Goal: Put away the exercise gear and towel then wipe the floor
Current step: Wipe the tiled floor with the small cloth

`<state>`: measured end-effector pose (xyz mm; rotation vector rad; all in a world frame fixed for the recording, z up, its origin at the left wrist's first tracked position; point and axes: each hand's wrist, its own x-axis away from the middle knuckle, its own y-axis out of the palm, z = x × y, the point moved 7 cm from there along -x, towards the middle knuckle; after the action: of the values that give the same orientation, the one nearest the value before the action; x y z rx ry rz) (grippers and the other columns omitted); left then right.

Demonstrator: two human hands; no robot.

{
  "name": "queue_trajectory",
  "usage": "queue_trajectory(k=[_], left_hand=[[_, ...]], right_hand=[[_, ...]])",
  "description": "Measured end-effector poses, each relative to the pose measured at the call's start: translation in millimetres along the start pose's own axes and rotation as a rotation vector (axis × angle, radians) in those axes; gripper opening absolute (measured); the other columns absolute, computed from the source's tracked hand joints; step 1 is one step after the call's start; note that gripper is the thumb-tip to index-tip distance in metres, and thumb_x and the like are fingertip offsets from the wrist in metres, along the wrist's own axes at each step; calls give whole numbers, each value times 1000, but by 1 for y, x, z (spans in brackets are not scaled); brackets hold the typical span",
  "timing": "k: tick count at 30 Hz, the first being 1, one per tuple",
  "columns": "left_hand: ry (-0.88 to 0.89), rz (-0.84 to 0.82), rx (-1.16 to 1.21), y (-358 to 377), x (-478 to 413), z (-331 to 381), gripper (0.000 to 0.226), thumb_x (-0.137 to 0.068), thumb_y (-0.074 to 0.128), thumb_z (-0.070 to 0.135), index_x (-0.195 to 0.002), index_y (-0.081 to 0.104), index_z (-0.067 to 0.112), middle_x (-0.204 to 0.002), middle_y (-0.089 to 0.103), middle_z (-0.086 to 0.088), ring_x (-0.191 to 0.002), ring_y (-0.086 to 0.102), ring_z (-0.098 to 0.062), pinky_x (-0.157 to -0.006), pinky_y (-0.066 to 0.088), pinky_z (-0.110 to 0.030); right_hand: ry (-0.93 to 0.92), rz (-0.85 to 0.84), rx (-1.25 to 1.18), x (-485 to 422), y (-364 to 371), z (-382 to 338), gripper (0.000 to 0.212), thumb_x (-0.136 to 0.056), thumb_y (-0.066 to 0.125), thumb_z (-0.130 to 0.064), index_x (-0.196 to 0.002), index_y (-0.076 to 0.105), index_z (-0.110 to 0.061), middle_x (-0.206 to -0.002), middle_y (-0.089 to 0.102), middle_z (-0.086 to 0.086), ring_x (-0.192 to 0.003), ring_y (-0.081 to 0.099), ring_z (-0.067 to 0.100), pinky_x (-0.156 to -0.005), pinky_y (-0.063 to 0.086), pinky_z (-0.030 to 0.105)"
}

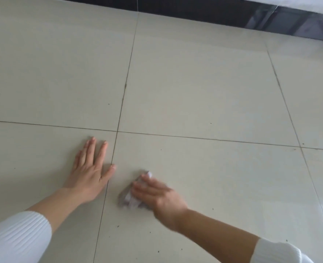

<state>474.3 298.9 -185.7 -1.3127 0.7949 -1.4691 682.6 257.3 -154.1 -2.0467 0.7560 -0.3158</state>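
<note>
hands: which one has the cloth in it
The right hand, its fingers curled over a crumpled cloth on the floor. The left hand lies flat beside it, fingers straight, holding nothing.

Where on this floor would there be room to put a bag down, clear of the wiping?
The floor tiles between the hands and the dark skirting are bare but for small specks; so is the stretch right of the right hand. It is crowded only low down, where the left hand lies flat and the right grips a crumpled cloth.
</note>
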Motion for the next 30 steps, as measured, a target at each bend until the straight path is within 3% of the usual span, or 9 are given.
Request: queue_trajectory(k=[3,7,9,11,14,16,22,27,30], left_hand=[[4,-8,-21,-2,0,1,87,-77,0,71,-150,-15,26,-158,-24,-7,-145,-22,-19,-119,-5,-39],[19,-31,-42,-3,1,0,87,-76,-6,72,-148,-23,26,-155,-31,-5,-142,-30,-16,-118,-9,-36],[24,-39,-33,-3,1,0,86,-76,-6,72,-146,-26,27,-154,-33,-5,-140,-32,-15,-118,-10,-36],[24,-60,-25,-1,0,0,85,-75,-7,73,-143,-32,28,-152,-38,-4,-138,-36,-15,-118,-11,-36],[21,-103,-23,2,-1,-1,83,-72,-12,74,-137,-39,31,-145,-47,-2,-134,-42,-14,-116,-16,-36],[18,-118,-21,3,-2,-1,82,-71,-12,75,-135,-42,33,-143,-50,-1,-132,-45,-12,-115,-17,-35],[12,-54,9,2,0,-2,83,-74,-8,76,-141,-33,34,-150,-41,1,-136,-39,-11,-115,-16,-35],[-1,35,-15,-4,2,-1,83,-80,3,72,-152,-8,31,-160,-16,-6,-146,-12,-21,-117,0,-42],[2,119,-32,-13,-1,-2,72,-86,12,63,-152,13,33,-160,8,-9,-141,11,-26,-112,12,-47]], right_hand=[[-93,-131,-232,-14,2,-23,41,-85,57,-3,-125,63,-11,-135,58,4,-132,47,22,-109,39,35],[386,346,-575,-37,-86,53,24,-92,54,-10,-103,72,-19,-120,66,-7,-111,61,12,-89,46,19],[670,618,-348,-20,-137,112,33,-87,51,-13,-113,71,-21,-118,62,-13,-118,55,8,-95,39,11],[864,747,-148,5,-172,163,32,-86,53,-11,-112,70,-19,-108,70,-3,-109,61,15,-81,41,17],[1090,626,48,33,-185,223,37,-74,51,-1,-105,67,-12,-89,65,13,-94,59,33,-68,37,28],[1148,493,159,28,-176,234,46,-74,50,-1,-115,67,-14,-104,64,15,-100,50,37,-78,39,31],[531,333,271,-37,-79,117,45,-73,70,-2,-116,65,-15,-110,62,12,-93,54,36,-83,43,37],[-83,25,121,-22,8,-26,43,-77,55,-8,-120,61,-13,-116,58,10,-95,51,31,-79,47,34],[100,-107,-246,-29,10,-44,39,-76,45,-7,-104,71,-13,-107,64,6,-93,57,26,-80,48,26]])
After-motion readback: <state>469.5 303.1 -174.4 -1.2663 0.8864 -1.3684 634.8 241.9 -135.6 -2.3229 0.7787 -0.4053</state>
